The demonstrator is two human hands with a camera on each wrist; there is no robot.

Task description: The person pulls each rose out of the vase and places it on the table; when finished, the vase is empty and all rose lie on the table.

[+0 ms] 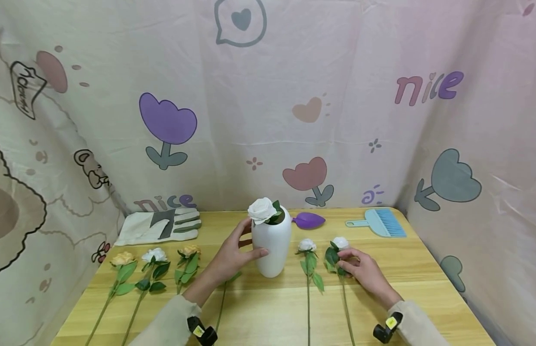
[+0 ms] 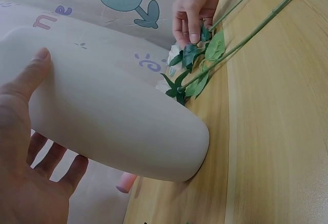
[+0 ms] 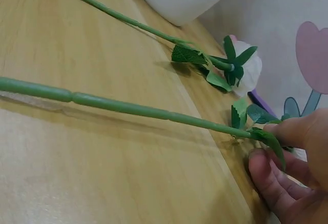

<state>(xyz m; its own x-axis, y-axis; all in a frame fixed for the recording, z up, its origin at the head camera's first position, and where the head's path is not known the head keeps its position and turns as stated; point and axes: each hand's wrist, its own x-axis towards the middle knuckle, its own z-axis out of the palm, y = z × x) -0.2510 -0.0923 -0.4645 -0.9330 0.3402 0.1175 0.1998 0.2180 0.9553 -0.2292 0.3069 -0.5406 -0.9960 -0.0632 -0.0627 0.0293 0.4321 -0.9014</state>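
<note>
My left hand (image 1: 235, 257) grips a white vase (image 1: 273, 252) at its left side, thumb across the front and fingers behind. In the left wrist view, the vase (image 2: 123, 111) has its base at the wooden table. A white rose (image 1: 261, 210) with green leaves leans out of the vase's mouth. To the right, my right hand (image 1: 366, 273) pinches the stem of another white rose (image 1: 340, 243) just below its bloom, among the leaves. That rose's long green stem (image 3: 118, 106) runs toward the front edge. Between it and the vase lies one more white rose (image 1: 307, 246).
Left of the vase lie two yellow roses (image 1: 123, 259) and a white rose (image 1: 154, 255), with another stem (image 1: 222, 305) near my left forearm. Along the back are grey-and-white gloves (image 1: 160, 226), a purple trowel (image 1: 309, 220) and a light-blue brush (image 1: 382, 223). A printed curtain (image 1: 259, 120) hangs behind.
</note>
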